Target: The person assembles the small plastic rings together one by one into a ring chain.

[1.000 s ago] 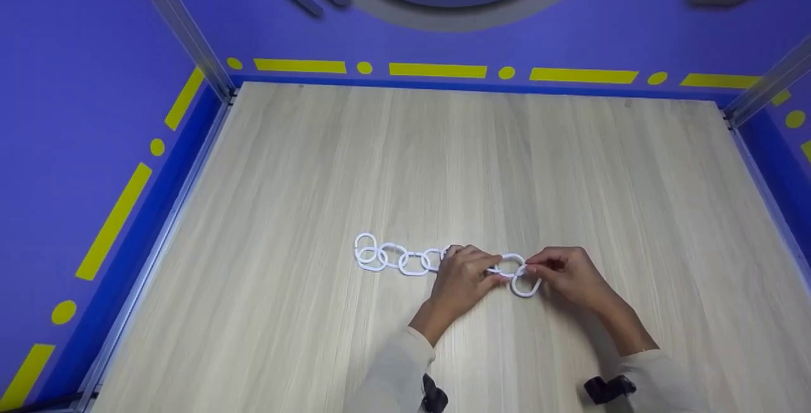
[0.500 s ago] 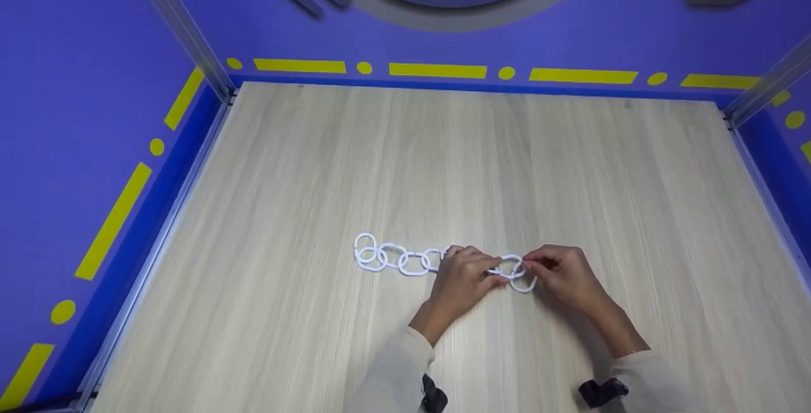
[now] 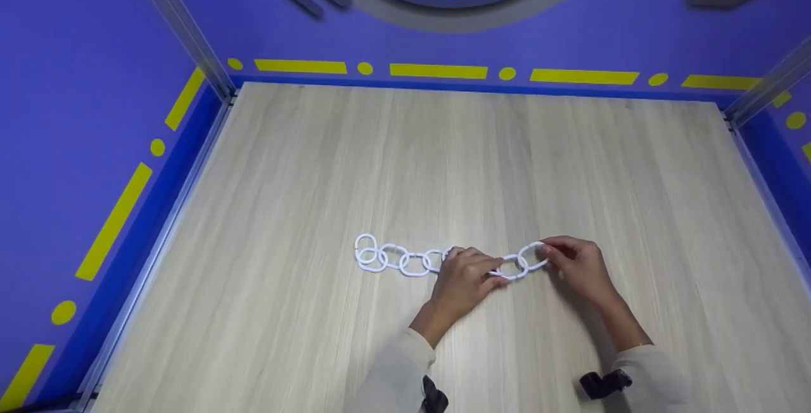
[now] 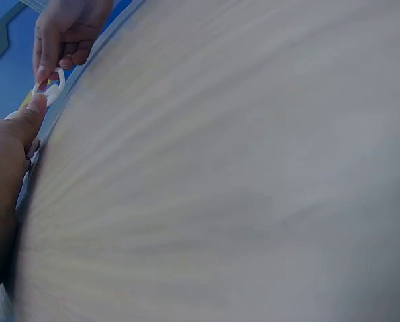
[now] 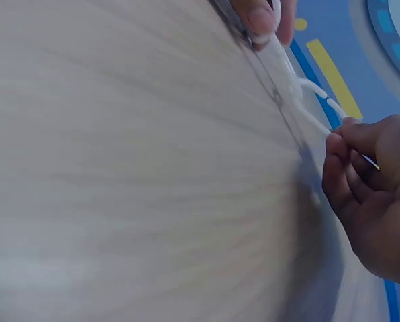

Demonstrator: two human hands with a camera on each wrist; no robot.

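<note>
A chain of white plastic links point(image 3: 415, 275) lies across the table in the head view, its left end folded over. My left hand point(image 3: 466, 280) covers the chain's middle and pinches a link between thumb and finger; the part under the palm is hidden. On the right, my right hand point(image 3: 583, 273) pinches the end link point(image 3: 537, 268) by its far side. That link passes through its neighbour point(image 3: 512, 279) and slants up to the right. A small gap shows in the end link's side in the right wrist view, near the thumb and fingertips of my right hand point(image 5: 381, 188).
The pale wood-grain table point(image 3: 380, 159) is bounded by blue panels with yellow dashes point(image 3: 437, 71) at the back and sides. Metal posts point(image 3: 184, 26) stand at the corners. Black straps point(image 3: 605, 384) sit on both sleeves.
My right hand has moved up and to the right, swinging the end link from hanging low to stretched out in line with the chain. The left hand stays in place.
</note>
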